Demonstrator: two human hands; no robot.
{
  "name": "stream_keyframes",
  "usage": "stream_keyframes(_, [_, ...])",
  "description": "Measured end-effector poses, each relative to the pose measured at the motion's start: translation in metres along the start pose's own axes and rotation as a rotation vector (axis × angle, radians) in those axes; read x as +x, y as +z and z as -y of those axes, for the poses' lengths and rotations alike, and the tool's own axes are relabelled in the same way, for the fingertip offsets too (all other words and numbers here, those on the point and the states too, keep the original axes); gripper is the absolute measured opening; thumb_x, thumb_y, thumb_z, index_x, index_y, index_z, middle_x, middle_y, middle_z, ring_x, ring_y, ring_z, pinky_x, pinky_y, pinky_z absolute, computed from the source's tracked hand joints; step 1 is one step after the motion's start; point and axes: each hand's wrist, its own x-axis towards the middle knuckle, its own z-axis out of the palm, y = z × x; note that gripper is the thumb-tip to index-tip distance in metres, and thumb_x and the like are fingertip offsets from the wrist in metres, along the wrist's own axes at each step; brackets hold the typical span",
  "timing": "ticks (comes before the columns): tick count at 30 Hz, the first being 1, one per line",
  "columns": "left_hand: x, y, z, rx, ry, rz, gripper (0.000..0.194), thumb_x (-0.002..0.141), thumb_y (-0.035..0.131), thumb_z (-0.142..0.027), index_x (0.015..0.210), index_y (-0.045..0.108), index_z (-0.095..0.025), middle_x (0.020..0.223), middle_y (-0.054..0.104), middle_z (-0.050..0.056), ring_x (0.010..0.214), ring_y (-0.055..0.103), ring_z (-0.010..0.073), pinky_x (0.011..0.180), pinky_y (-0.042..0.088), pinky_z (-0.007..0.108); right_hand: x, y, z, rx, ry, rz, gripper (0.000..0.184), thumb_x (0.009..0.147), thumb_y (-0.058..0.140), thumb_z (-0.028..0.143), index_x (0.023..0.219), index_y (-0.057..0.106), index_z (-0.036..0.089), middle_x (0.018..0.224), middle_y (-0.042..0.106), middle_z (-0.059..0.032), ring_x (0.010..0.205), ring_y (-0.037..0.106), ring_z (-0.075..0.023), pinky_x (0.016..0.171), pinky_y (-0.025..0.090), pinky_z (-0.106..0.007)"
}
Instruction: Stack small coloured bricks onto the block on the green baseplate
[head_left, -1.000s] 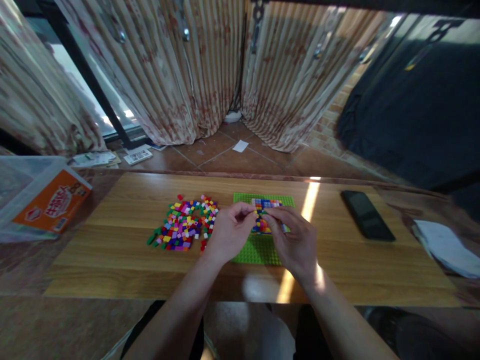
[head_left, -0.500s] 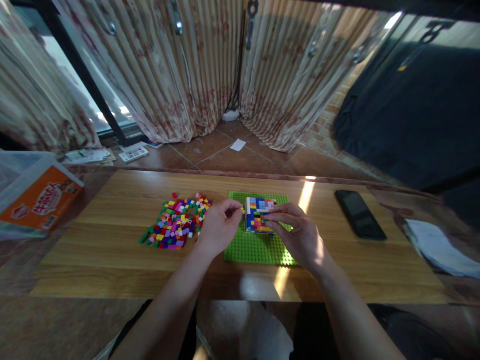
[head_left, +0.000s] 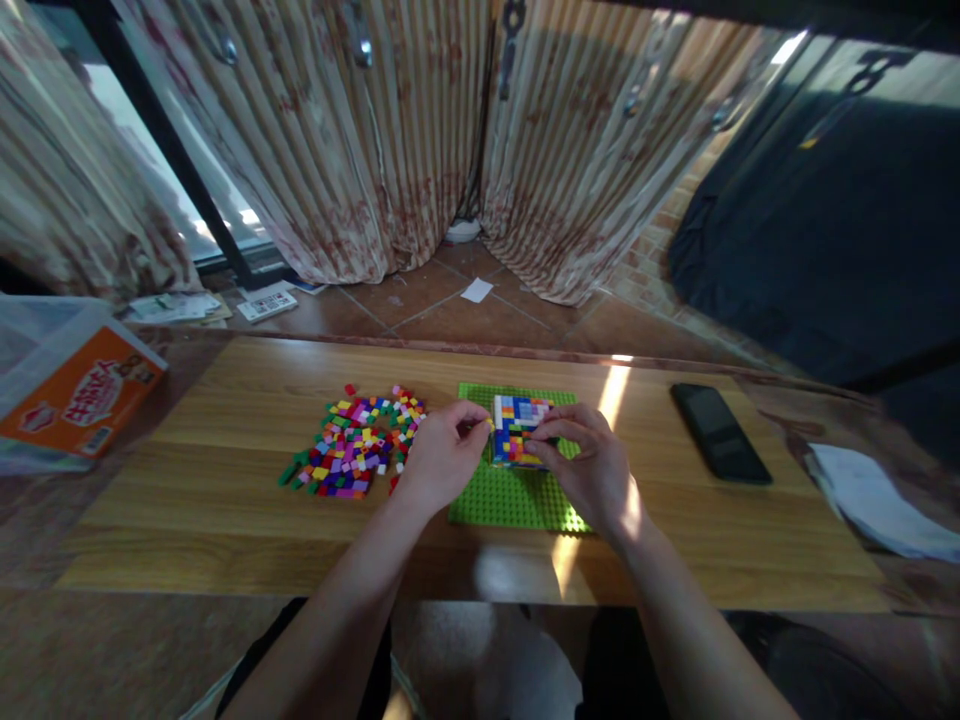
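A block of multicoloured toy bricks, with white, blue, orange and yellow on top, sits on a green studded baseplate. At its left side my left hand is closed in a pinch on a small yellow brick. My right hand reaches over the block from the right, with bent thumb and fingertips at its top. Those fingers hide part of the block, and whatever lies between them is too small to make out. Loose coloured bricks are spread left of my left hand.
The wooden table also bears a black phone on the right. A clear plastic box with an orange label stands at the left end. Papers lie beyond the right end, and curtains hang behind.
My right fingertips have shifted slightly over the block's top. My left hand stays beside the block with its pinch kept, a touch further right.
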Motion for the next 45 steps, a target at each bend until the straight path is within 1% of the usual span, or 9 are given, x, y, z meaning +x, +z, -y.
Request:
stream_keyframes(8, [-0.001,0.003,0.001,-0.001,0.017,-0.002,0.013,0.082,0.054,-0.018,0.08,0.067,-0.015,0.075,0.069,0.003,0.069,0.062,0.0145,0.066,0.048,0.026,0.0,0.001,0.001,0.021,-0.079,0.02,0.009,0.081,0.066,0.02,0.078,0.072,0.026,0.092,0.067,-0.0038,0.093,0.062,-0.0213,0.084,0.052,-0.042])
stream_keyframes(21, [-0.002,0.003,0.0,-0.03,0.008,-0.014,0.013,0.082,0.056,-0.019,0.082,0.068,-0.015,0.077,0.07,0.004,0.069,0.062,0.0149,0.066,0.049,0.026,-0.001,0.005,0.003,0.056,-0.048,0.011,0.01,0.081,0.064,0.019,0.075,0.07,0.025,0.09,0.067,-0.0036,0.09,0.062,-0.0207,0.083,0.052,-0.042])
stream_keyframes(24, [-0.002,0.003,-0.002,-0.083,0.003,-0.028,0.011,0.082,0.057,-0.018,0.083,0.067,-0.015,0.077,0.07,0.004,0.071,0.063,0.0151,0.066,0.049,0.026,-0.002,0.004,0.003,0.03,-0.062,0.006,0.011,0.081,0.064,0.017,0.075,0.071,0.024,0.089,0.067,-0.004,0.089,0.062,-0.0205,0.083,0.052,-0.041])
stream_keyframes(28, [-0.002,0.003,-0.005,-0.222,-0.011,-0.025,0.01,0.081,0.058,-0.017,0.085,0.066,-0.015,0.078,0.07,0.004,0.07,0.063,0.0145,0.065,0.05,0.025,-0.003,0.003,0.004,0.03,-0.062,0.007,0.011,0.082,0.064,0.018,0.077,0.072,0.024,0.089,0.067,-0.0042,0.088,0.063,-0.02,0.082,0.053,-0.04])
stream_keyframes(32, [-0.003,0.005,-0.007,-0.349,-0.025,0.004,0.011,0.08,0.06,-0.018,0.089,0.066,-0.015,0.08,0.071,0.004,0.07,0.065,0.014,0.066,0.052,0.025,-0.003,0.004,0.008,0.066,-0.048,-0.056,0.008,0.084,0.066,0.023,0.087,0.073,0.025,0.096,0.068,-0.005,0.094,0.064,-0.0203,0.086,0.052,-0.041])
stream_keyframes(35, [-0.005,0.008,-0.009,-0.408,0.005,0.023,0.011,0.08,0.063,-0.018,0.09,0.066,-0.016,0.085,0.073,0.004,0.078,0.068,0.0149,0.072,0.053,0.026,-0.003,0.006,0.015,0.127,-0.034,-0.062,0.013,0.084,0.067,0.026,0.096,0.072,0.026,0.102,0.067,-0.0057,0.098,0.064,-0.0207,0.087,0.053,-0.041])
stream_keyframes(37, [-0.006,0.01,-0.01,-0.427,0.045,0.038,0.011,0.08,0.063,-0.018,0.091,0.067,-0.017,0.088,0.073,0.004,0.082,0.068,0.0148,0.076,0.054,0.026,-0.003,0.008,0.018,0.165,-0.021,-0.061,0.014,0.083,0.068,0.026,0.096,0.073,0.027,0.101,0.068,-0.0052,0.098,0.064,-0.0202,0.087,0.053,-0.04])
stream_keyframes(41, [-0.008,0.014,-0.01,-0.419,0.092,0.06,0.011,0.081,0.063,-0.018,0.091,0.068,-0.018,0.089,0.073,0.002,0.081,0.068,0.0135,0.077,0.054,0.026,-0.003,0.007,0.019,0.235,0.0,-0.062,0.011,0.084,0.067,0.023,0.09,0.074,0.028,0.097,0.069,-0.0032,0.094,0.065,-0.0181,0.086,0.053,-0.037])
stream_keyframes(45, [-0.006,0.011,-0.008,-0.296,0.074,-0.011,0.013,0.08,0.064,-0.022,0.091,0.069,-0.017,0.084,0.071,0.002,0.073,0.064,0.0127,0.068,0.051,0.024,-0.001,-0.005,0.007,0.242,0.021,-0.041,0.009,0.082,0.069,0.024,0.088,0.075,0.028,0.096,0.069,-0.0022,0.092,0.065,-0.0177,0.086,0.052,-0.037])
